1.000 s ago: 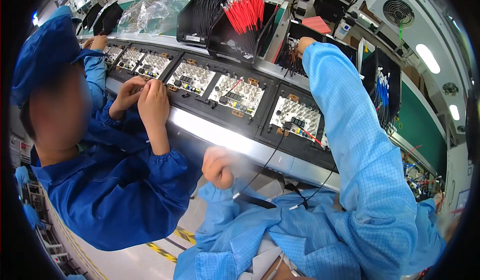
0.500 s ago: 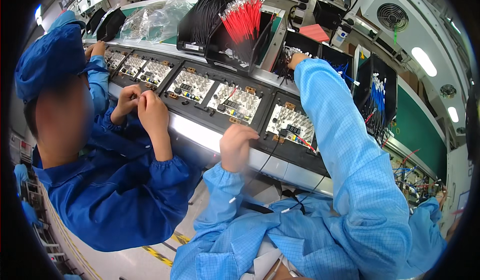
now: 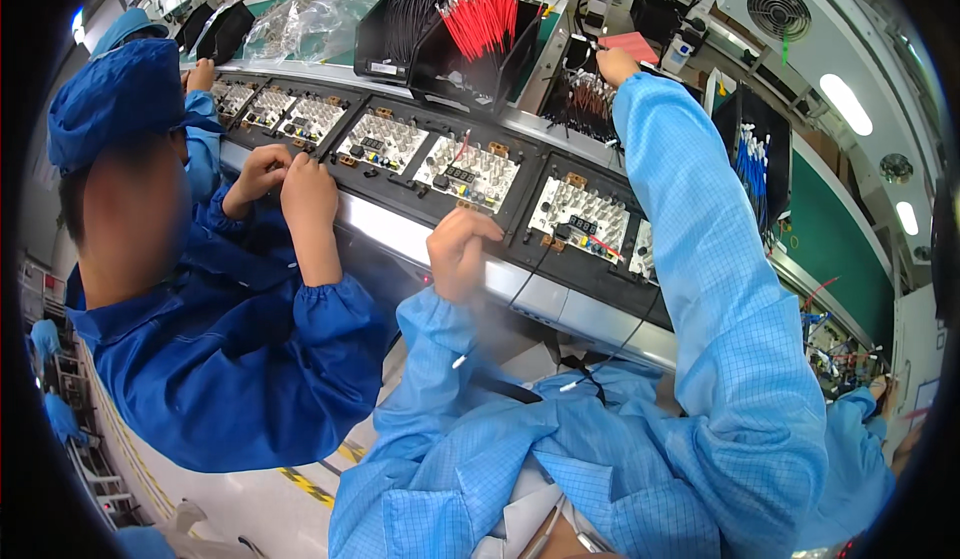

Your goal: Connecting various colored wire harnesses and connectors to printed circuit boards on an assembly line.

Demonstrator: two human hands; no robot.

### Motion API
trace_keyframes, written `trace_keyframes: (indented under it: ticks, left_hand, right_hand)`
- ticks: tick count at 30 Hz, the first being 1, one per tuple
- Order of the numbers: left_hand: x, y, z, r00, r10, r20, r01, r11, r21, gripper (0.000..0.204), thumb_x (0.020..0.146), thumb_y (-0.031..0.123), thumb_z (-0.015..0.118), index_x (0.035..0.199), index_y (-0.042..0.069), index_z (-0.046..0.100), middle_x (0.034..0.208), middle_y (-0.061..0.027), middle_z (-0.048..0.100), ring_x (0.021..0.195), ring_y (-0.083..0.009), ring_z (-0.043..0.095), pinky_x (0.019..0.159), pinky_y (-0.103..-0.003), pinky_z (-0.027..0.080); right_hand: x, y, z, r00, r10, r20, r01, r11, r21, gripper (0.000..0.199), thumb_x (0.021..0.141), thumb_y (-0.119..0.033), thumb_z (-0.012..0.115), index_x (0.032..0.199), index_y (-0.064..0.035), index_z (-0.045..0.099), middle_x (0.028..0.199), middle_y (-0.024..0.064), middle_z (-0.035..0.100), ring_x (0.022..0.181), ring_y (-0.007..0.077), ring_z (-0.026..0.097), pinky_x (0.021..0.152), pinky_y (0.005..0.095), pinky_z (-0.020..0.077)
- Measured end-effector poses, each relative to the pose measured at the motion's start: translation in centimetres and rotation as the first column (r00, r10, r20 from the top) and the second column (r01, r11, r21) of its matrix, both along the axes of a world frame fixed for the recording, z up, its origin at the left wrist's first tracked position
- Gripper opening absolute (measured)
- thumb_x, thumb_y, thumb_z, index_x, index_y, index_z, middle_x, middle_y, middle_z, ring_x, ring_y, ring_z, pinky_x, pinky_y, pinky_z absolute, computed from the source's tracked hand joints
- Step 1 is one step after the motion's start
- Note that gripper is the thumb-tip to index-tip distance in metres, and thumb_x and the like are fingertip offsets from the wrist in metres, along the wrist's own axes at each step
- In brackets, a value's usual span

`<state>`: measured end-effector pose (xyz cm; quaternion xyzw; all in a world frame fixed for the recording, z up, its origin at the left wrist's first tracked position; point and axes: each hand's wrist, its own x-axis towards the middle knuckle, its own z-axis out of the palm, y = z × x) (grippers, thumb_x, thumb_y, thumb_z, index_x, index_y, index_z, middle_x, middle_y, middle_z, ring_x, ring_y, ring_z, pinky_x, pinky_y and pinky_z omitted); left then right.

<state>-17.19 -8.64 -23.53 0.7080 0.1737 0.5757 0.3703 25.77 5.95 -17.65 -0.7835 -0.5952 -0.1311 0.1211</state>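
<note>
My right hand (image 3: pixel 618 65) reaches to the far right edge of a black bin holding brown and black wires (image 3: pixel 582 97) with pale ends. Its fingers are bent together, and whatever lies between them is hidden. Near the front rail, my left hand (image 3: pixel 460 249) hovers with curled fingers, just short of a board tray; I cannot make out anything in it. A white circuit board (image 3: pixel 470 172) with a dark digit display sits beyond that hand. To its right lies another board (image 3: pixel 578 215), with a red wire and a black cable (image 3: pixel 533 280) trailing toward me.
Bins of red wires (image 3: pixel 480 17), black wires (image 3: pixel 418 4) and blue wires (image 3: pixel 752 174) stand behind the tray row. On my left, a co-worker in dark blue (image 3: pixel 230 369) holds both hands together over the rail (image 3: pixel 385 231). A clear plastic bag (image 3: pixel 312 31) lies farther back.
My right hand has moved from among the wires to the bin's far right side, uncovering more of them. The left hand has drawn slightly left, its fingers more curled. The view has shifted a little.
</note>
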Motion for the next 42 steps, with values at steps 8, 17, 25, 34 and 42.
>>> trace_keyframes:
  ticks: [8, 17, 25, 34, 42]
  left_hand:
    - [-1.9, 1.1, -1.1, 0.998, 0.035, 0.043, -0.031, 0.994, -0.101, 0.018, 0.071, -0.011, 0.043, 0.070, -0.003, 0.059, 0.075, -0.0108, 0.064, 0.071, -0.0182, 0.059, 0.065, -0.027, 0.044]
    - [-0.8, 1.2, -1.3, 0.998, 0.051, 0.023, -0.049, 0.997, -0.060, 0.021, 0.072, -0.012, 0.041, 0.071, -0.003, 0.060, 0.076, -0.0099, 0.063, 0.069, -0.0159, 0.058, 0.061, -0.025, 0.042]
    - [-1.8, 0.5, -0.8, 0.998, 0.068, -0.006, -0.069, 0.996, -0.062, 0.019, 0.068, -0.012, 0.043, 0.068, -0.002, 0.059, 0.073, -0.0103, 0.064, 0.072, -0.0208, 0.060, 0.064, -0.028, 0.044]
    - [-2.3, 0.9, -0.5, 0.998, 0.055, 0.011, -0.055, 0.998, 0.005, 0.018, 0.068, -0.013, 0.043, 0.067, -0.003, 0.059, 0.072, -0.0122, 0.063, 0.071, -0.0221, 0.061, 0.067, -0.030, 0.047]
    - [-2.9, 0.9, -0.4, 0.998, 0.061, -0.003, -0.061, 0.998, 0.004, 0.020, 0.069, -0.013, 0.042, 0.070, -0.003, 0.059, 0.073, -0.0126, 0.062, 0.072, -0.0219, 0.060, 0.068, -0.029, 0.046]
  right_hand:
    - [-8.1, -2.9, 6.0, 0.665, -0.090, -0.742, 0.124, 0.992, -0.008, 0.028, 0.082, -0.032, 0.062, 0.066, -0.0082, 0.060, 0.050, 0.0023, 0.045, 0.036, 0.0146, 0.039, 0.036, 0.0331, 0.0256]
    - [-1.6, -0.8, 0.3, 0.801, 0.078, -0.593, 0.012, 0.989, 0.147, 0.028, 0.089, -0.026, 0.051, 0.079, -0.0035, 0.064, 0.059, 0.0079, 0.058, 0.042, 0.0177, 0.052, 0.043, 0.0340, 0.0441]
    - [-5.2, -2.1, -1.8, 0.693, -0.047, -0.719, 0.131, 0.990, 0.061, 0.024, 0.091, -0.021, 0.056, 0.079, -0.0009, 0.062, 0.071, 0.0068, 0.066, 0.049, 0.0120, 0.060, 0.046, 0.0280, 0.0518]
    - [-8.3, -3.8, -2.1, 0.626, 0.020, -0.779, 0.039, 0.998, 0.057, 0.015, 0.090, -0.014, 0.058, 0.088, -0.0016, 0.066, 0.074, 0.0061, 0.068, 0.056, 0.0102, 0.063, 0.052, 0.0245, 0.0541]
    - [-9.7, -4.8, -3.0, 0.582, -0.058, -0.811, 0.006, 0.998, -0.067, 0.019, 0.095, -0.019, 0.050, 0.098, -0.0044, 0.061, 0.082, 0.0057, 0.069, 0.060, 0.0112, 0.064, 0.053, 0.0250, 0.0527]
